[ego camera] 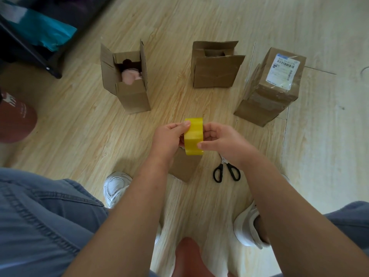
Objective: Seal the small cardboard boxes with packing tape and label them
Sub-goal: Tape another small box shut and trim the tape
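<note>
Over the pale wood-grain floor (79, 116) I am holding one tape roll (193, 136), glossy yellow; my left hand (169, 136) is pinching its upper rim, my right hand (223, 140) is curling round its side.

Right-hand box (273, 90): looking finished, wearing shiny tape bands and a white barcode label (283, 70).

Left-hand box (127, 92), middle box (213, 72): plain corrugated brown, flaps standing open, awaiting tape and labels.

Fourth box (183, 166): sitting under my hands, mostly hidden.

Scissors (226, 172): black-handled, lying beside it.
</note>
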{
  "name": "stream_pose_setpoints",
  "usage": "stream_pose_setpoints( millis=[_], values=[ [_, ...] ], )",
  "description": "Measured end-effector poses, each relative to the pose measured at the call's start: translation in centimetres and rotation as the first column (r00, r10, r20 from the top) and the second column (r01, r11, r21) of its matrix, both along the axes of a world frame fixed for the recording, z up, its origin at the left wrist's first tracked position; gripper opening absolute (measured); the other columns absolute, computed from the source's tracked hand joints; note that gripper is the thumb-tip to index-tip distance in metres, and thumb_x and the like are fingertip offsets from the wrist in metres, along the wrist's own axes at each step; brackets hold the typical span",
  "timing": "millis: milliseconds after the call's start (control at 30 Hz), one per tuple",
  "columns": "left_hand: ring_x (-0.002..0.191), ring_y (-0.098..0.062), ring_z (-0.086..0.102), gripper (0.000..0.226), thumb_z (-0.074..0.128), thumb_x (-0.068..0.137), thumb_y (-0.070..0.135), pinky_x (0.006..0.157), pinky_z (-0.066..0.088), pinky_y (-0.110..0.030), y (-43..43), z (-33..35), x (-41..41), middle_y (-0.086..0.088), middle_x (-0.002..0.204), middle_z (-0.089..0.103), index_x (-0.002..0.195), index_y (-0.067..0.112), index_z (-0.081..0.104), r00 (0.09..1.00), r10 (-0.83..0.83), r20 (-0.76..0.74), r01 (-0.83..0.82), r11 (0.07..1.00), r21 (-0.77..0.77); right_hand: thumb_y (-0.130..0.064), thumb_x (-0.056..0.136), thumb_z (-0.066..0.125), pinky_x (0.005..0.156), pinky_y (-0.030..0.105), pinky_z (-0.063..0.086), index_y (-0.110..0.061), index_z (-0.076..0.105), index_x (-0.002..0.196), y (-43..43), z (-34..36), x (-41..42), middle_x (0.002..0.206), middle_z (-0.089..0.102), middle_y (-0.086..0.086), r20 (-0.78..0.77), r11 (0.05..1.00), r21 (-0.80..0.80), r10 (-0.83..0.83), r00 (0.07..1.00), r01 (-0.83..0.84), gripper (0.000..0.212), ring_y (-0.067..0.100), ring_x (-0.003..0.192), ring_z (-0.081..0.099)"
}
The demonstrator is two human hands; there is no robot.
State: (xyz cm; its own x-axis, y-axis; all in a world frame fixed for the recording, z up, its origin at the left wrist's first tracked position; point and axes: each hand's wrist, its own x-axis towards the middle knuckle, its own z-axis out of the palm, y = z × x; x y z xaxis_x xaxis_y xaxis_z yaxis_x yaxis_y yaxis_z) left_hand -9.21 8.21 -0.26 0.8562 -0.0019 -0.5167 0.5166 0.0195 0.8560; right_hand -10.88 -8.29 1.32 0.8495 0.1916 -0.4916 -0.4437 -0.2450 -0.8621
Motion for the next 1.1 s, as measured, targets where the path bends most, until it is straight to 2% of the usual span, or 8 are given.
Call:
stream_pose_setpoints(
  millis=[133, 200, 300, 467, 767, 933, 1033, 1100],
  values=[
    [0.082, -0.029, 0.068, 0.018, 0.067, 0.092, 0.023, 0.091, 0.055, -0.053, 0.39, 0.24, 0.10, -0.016, 0.087, 0.073, 0.089, 0.006, 0.074, 0.999, -0.047, -0.014, 0.047, 0.998, -0.040, -0.004, 0.087, 0.072, 0.099, 0.039, 0.054, -0.008, 0.065, 0.118, 0.17, -0.36, -0.12, 0.109, 0.074, 0.008, 0.001, 0.999, 0.009, -0.047, 0.999, 0.047, 0.031, 0.022, 0.103, 0.071],
    [0.090, -0.031, 0.070, 0.016, 0.066, 0.093, 0.020, 0.093, 0.055, -0.050, 0.39, 0.59, 0.04, -0.017, 0.095, 0.074, 0.093, 0.006, 0.074, 0.996, -0.093, 0.014, 0.093, 0.995, -0.027, -0.023, 0.093, 0.070, 0.101, 0.043, 0.053, -0.012, 0.069, 0.112, 0.27, -0.42, -0.18, 0.105, 0.076, 0.005, 0.001, 0.994, 0.020, -0.108, 0.994, 0.108, 0.022, 0.021, 0.100, 0.072],
    [0.093, -0.025, 0.073, 0.014, 0.067, 0.093, 0.023, 0.094, 0.056, -0.044, 0.24, 0.84, -0.29, -0.007, 0.095, 0.077, 0.099, 0.013, 0.076, 0.982, -0.174, 0.067, 0.174, 0.985, 0.002, -0.038, 0.100, 0.058, 0.099, 0.044, 0.053, -0.011, 0.072, 0.106, 0.30, -0.28, -0.02, 0.098, 0.077, 0.004, -0.017, 0.974, 0.033, -0.223, 0.975, 0.223, 0.031, 0.020, 0.095, 0.074],
    [0.093, -0.027, 0.073, 0.016, 0.068, 0.092, 0.027, 0.094, 0.055, -0.049, -0.12, 0.71, -0.60, -0.006, 0.094, 0.077, 0.100, 0.016, 0.077, 0.975, -0.204, 0.083, 0.202, 0.979, 0.036, -0.031, 0.101, 0.057, 0.098, 0.047, 0.054, -0.006, 0.072, 0.106, 0.06, -0.31, 0.02, 0.098, 0.077, 0.009, 0.016, 0.976, 0.002, -0.219, 0.976, 0.219, 0.030, 0.024, 0.095, 0.074],
    [0.098, -0.035, 0.070, 0.013, 0.070, 0.090, 0.026, 0.095, 0.053, -0.052, 0.16, 0.39, -0.37, -0.013, 0.093, 0.075, 0.083, 0.016, 0.077, 0.992, -0.119, 0.047, 0.118, 0.993, 0.019, -0.008, 0.094, 0.066, 0.099, 0.038, 0.054, -0.007, 0.067, 0.118, -0.25, 0.00, 0.03, 0.108, 0.075, 0.008, 0.037, 0.996, 0.016, -0.083, 0.996, 0.082, 0.024, 0.021, 0.102, 0.071],
    [0.096, -0.039, 0.068, 0.034, 0.068, 0.083, 0.040, 0.096, 0.052, -0.056, -0.03, 0.41, -0.20, -0.018, 0.096, 0.072, 0.090, 0.008, 0.073, 0.993, -0.109, 0.039, 0.109, 0.994, 0.017, -0.008, 0.091, 0.070, 0.100, 0.035, 0.053, -0.009, 0.069, 0.115, -0.43, 0.12, -0.14, 0.106, 0.076, 0.004, 0.040, 0.997, 0.033, -0.071, 0.997, 0.069, 0.024, 0.017, 0.101, 0.072],
    [0.082, -0.026, 0.068, 0.027, 0.066, 0.086, 0.042, 0.094, 0.053, -0.053, -0.25, 0.35, -0.13, -0.007, 0.084, 0.073, 0.085, 0.017, 0.074, 0.995, -0.091, 0.026, 0.091, 0.996, 0.017, -0.003, 0.088, 0.071, 0.100, 0.035, 0.054, -0.006, 0.069, 0.114, -0.11, 0.12, -0.24, 0.107, 0.075, 0.007, 0.044, 0.999, 0.015, -0.033, 0.998, 0.032, 0.026, 0.019, 0.102, 0.072],
    [0.082, -0.021, 0.066, 0.029, 0.065, 0.088, 0.042, 0.092, 0.052, -0.051, -0.25, 0.38, -0.12, -0.003, 0.084, 0.072, 0.092, 0.014, 0.074, 0.996, -0.082, 0.023, 0.082, 0.997, 0.001, -0.001, 0.086, 0.073, 0.099, 0.037, 0.054, -0.006, 0.069, 0.113, 0.18, -0.01, -0.31, 0.107, 0.075, 0.008, 0.037, 1.000, 0.016, -0.026, 0.999, 0.026, 0.027, 0.020, 0.101, 0.072]
  ],
)
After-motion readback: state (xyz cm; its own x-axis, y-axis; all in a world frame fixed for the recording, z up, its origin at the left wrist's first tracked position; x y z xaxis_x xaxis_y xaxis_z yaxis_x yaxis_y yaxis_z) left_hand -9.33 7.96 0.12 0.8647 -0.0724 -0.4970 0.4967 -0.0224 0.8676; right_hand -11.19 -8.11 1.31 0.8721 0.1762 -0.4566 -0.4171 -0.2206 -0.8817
